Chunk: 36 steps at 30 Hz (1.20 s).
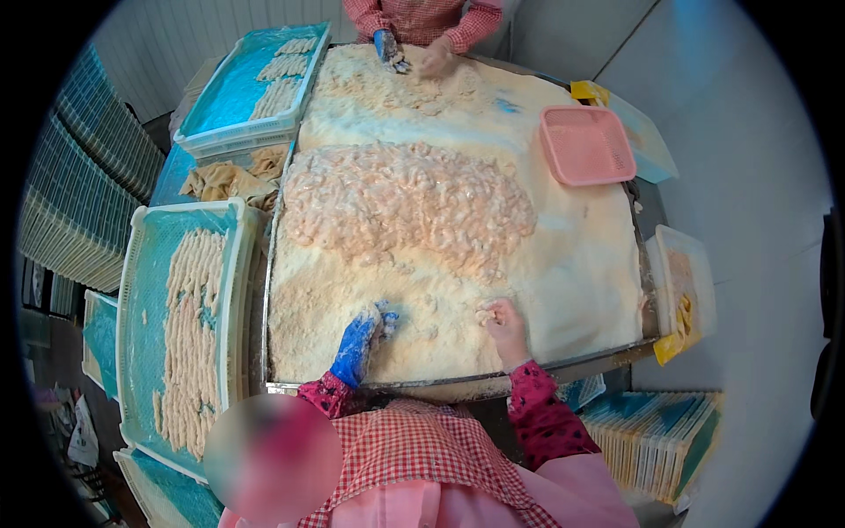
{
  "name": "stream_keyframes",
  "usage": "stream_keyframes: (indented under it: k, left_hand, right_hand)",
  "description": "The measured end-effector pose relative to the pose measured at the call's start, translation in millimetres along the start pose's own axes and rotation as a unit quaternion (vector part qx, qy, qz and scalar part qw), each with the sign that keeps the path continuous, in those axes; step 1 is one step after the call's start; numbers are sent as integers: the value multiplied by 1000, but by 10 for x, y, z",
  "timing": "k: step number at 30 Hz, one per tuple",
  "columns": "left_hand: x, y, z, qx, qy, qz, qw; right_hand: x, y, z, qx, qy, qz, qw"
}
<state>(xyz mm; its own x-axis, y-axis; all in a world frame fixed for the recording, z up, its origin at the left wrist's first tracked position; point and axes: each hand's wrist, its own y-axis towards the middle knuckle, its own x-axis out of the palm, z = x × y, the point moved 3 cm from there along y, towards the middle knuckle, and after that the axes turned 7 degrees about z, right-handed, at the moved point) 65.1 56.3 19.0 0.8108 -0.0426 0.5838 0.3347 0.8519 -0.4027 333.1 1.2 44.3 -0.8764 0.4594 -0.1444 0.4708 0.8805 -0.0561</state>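
Observation:
My left hand [359, 341], in a blue glove caked with crumbs at the fingertips, is over the near part of a crumb-covered table [304, 330]. Its fingers are curled and somewhat apart, with nothing visible in them. To its right, my bare right hand [504, 333] is closed in a pinch. A small pale crumbed piece [485, 315] shows at its fingertips; its exact kind is unclear. Beyond both hands, across the middle of the table, spreads a wet pinkish heap of raw meat strips [405, 202]. Loose crumbs surround it.
A tray [136, 308] at the left holds rows of crumbed strips; another tray [290, 123] stands behind it, past a brown cloth [224, 183]. A pink basket [588, 145] sits far right, a clear bin [687, 273] at the right edge. A co-worker's hands [409, 57] work opposite.

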Motion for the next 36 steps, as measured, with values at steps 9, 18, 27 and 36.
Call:
stream_keyframes:
  k: [9,18,27,36]
  left_hand:
    - [18,-35,1,0,42,8,999]
    - [-43,110,-358,-110,-222,-122,961]
    - [20,273,-601,-89,-416,-238,873]
    - [526,4,-317,-94,-439,-133,884]
  right_hand:
    - [-87,-22,-214,-219,-327,13,919]
    - [45,77,64,114,26,-2,993]
    - [1045,-663,-680,-330,-210,-153,907]
    - [1398,-429,-1034,-406,-278,-131,861]
